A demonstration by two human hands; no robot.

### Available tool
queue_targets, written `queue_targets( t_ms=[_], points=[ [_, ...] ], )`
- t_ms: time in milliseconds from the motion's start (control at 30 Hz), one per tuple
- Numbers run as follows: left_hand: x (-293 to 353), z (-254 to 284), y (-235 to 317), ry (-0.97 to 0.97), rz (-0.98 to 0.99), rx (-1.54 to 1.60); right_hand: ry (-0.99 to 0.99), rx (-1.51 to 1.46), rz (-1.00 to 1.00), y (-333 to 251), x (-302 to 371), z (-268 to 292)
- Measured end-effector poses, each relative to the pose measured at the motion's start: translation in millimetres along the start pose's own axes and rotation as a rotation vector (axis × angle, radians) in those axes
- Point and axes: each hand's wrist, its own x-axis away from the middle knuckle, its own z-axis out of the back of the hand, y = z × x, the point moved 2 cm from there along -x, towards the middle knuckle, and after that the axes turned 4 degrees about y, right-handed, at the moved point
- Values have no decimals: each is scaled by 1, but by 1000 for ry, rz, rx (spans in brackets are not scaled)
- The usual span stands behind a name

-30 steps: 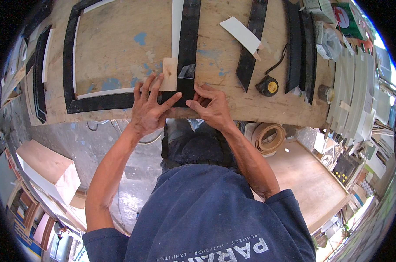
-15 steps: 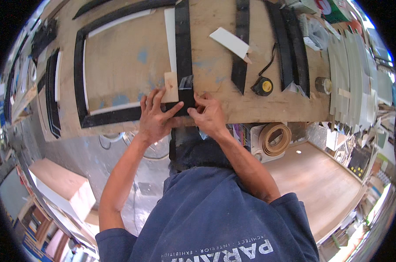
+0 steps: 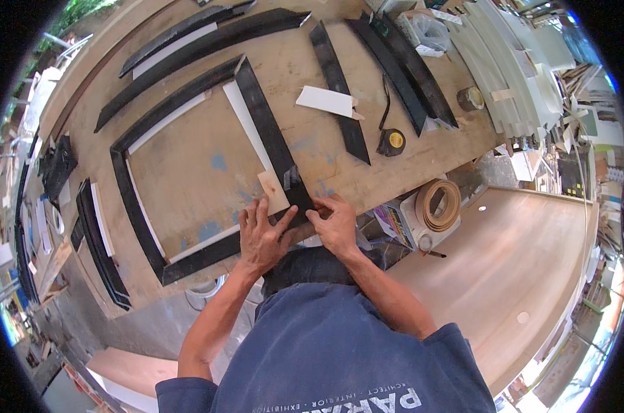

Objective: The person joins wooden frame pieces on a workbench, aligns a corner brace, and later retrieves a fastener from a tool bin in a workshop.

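Observation:
A black mitred frame (image 3: pixel 266 131) with white strips along its inner edges lies on the plywood bench. At its near right corner, my left hand (image 3: pixel 262 237) rests with fingers spread over the near bar and the thumb on the joint. Against the inside of that corner sits a small pale wood block (image 3: pixel 273 191), close to my left fingertips. My right hand (image 3: pixel 335 224) pinches the outer edge of the same corner between thumb and curled fingers. A shiny patch (image 3: pixel 290 177) shows on the right bar just above the joint.
A tape measure (image 3: pixel 392 142), a white offcut (image 3: pixel 326 101) and loose black mouldings (image 3: pixel 394 76) lie to the right. More black mouldings (image 3: pixel 202 48) lie at the back. Below the bench's front edge are a coil of edging (image 3: pixel 437 206) and a large wooden panel (image 3: pixel 491 275).
The view has turned, so the bench and frame appear tilted and more of the bench's far side shows. Both hands stay at the same frame corner, with little visible change in their grip.

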Motion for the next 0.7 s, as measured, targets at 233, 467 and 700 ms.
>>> queue_targets(
  t_ms=[233,467,700],
  points=[
    [-3,0,-5,21,-74,-6,141,9,-75,9,9,-12],
    [-3,2,-9,-21,-92,-2,188,53,-90,5,14,-18],
    [-6,0,-10,-42,-112,-20,143,29,-89,-2,10,-14]
  ],
)
